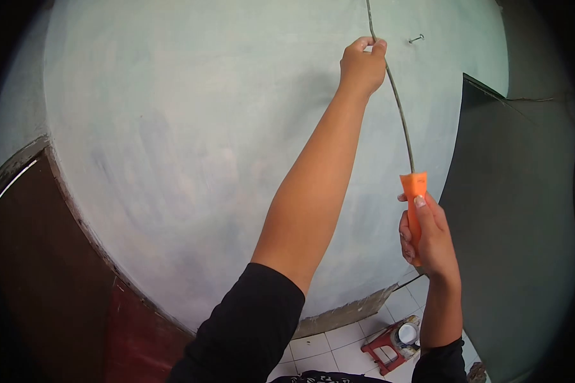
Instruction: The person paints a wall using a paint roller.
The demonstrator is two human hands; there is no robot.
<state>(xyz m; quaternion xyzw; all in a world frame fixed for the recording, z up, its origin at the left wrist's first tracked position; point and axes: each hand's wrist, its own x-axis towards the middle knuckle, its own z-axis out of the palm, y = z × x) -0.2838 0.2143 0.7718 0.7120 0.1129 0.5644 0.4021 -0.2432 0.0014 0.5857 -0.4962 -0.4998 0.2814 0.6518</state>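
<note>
A thin metal rod (399,105) runs upward from an orange handle (414,185) and leaves the top of the view. My right hand (436,239) is wrapped round the handle, thumb along its front. Higher up, my left hand (364,64) pinches the rod between thumb and fingers, near the pale wall (204,127). The rod's far end is out of view.
A nail or hook (416,39) sticks out of the wall right of my left hand. Below stands a red stool (383,351) with a white container (407,333) on the tiled floor (345,336). A dark brown panel (38,255) is at the left, a grey-green surface (517,223) at the right.
</note>
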